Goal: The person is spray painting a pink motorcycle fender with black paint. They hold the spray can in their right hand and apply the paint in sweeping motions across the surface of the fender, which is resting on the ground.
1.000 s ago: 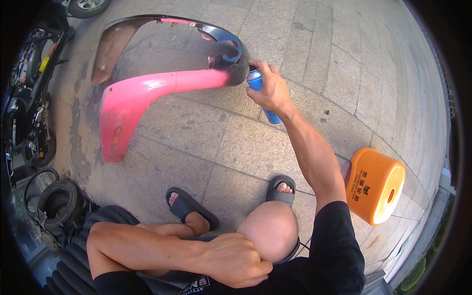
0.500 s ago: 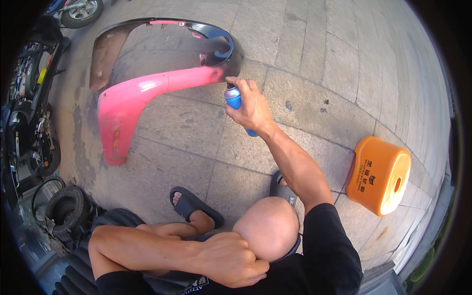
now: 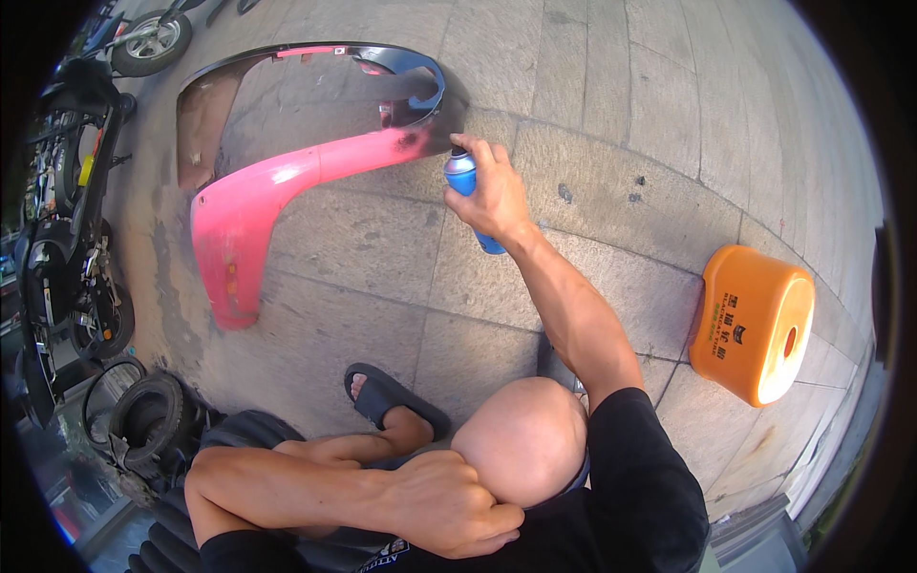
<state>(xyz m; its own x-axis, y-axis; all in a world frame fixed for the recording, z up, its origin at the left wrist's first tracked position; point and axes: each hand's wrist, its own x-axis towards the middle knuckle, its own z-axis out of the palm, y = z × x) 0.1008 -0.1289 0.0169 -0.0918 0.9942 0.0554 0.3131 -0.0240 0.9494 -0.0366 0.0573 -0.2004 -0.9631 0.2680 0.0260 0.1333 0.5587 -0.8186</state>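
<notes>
My right hand (image 3: 494, 196) grips a blue spray can (image 3: 461, 176) with a dark top. My index finger lies on the can's nozzle. Just left of it is the end of a curved plastic vehicle body panel (image 3: 277, 179) on the paving. Its near arm is pink, with a dark speckled patch close to the can; its far rim and right-hand corner are black. The can and the panel look apart. My left hand (image 3: 454, 503) rests in a loose fist against my bare knee (image 3: 521, 441); nothing shows in it.
An orange plastic stool (image 3: 755, 325) lies on its side at the right. Motorcycles (image 3: 81, 239) stand along the left. Old tyres (image 3: 148, 415) are piled at the lower left, close to my left arm. My sandalled foot (image 3: 394, 401) is on the stone paving.
The view has shifted slightly. My right hand, still on the spray can, has moved a little right and up in the picture. More of the can shows. My left hand stays at the knee.
</notes>
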